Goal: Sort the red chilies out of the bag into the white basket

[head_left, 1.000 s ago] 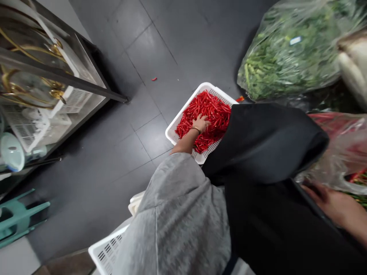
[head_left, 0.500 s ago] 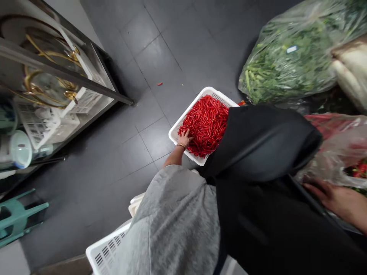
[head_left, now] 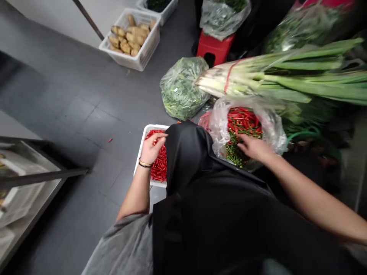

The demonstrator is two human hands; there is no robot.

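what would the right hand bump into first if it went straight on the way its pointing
Most likely the red, green-stemmed chilies in the open plastic bag, directly ahead of the right hand; blur and depth leave it unclear whether it touches them now.

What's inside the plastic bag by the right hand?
Red chilies and green stems show in the open plastic bag. The right hand hides some; whatever lies underneath is covered.

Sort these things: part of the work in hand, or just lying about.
In the work:
red chillies in white basket, under left hand
plastic bag of red and green chillies by right hand

Lying about:
brown tubers in a white crate
banded green stalks
bagged greens
lone chilli on the floor
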